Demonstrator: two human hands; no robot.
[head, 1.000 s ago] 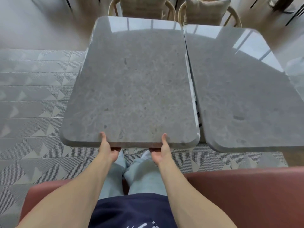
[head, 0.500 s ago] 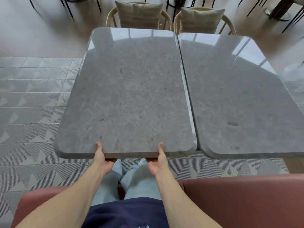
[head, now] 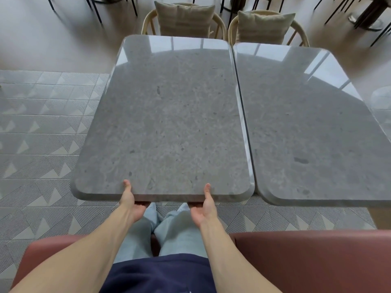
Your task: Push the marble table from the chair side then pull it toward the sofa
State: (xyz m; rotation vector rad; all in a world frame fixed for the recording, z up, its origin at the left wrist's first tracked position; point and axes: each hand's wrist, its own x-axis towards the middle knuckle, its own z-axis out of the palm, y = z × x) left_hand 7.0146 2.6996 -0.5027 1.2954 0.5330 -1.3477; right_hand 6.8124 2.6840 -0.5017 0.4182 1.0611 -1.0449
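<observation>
A grey marble table (head: pixel 169 115) with rounded corners stands in front of me, bare on top. My left hand (head: pixel 131 203) grips its near edge, thumb on top and fingers hidden underneath. My right hand (head: pixel 204 205) grips the same edge further right in the same way. I sit on a reddish-brown sofa (head: pixel 306 256). A cane chair with a beige cushion (head: pixel 184 20) stands at the table's far end.
A second marble table (head: pixel 313 123) stands right beside the first, only a thin gap between them. A second cushioned chair (head: pixel 264 26) is behind it. Patterned grey floor tiles (head: pixel 42 132) spread to the left. Dark chair legs stand at the far back.
The table's near edge has come closer to me and the sofa, and the gap to the second table has narrowed. Both hands kept their grip on the edge.
</observation>
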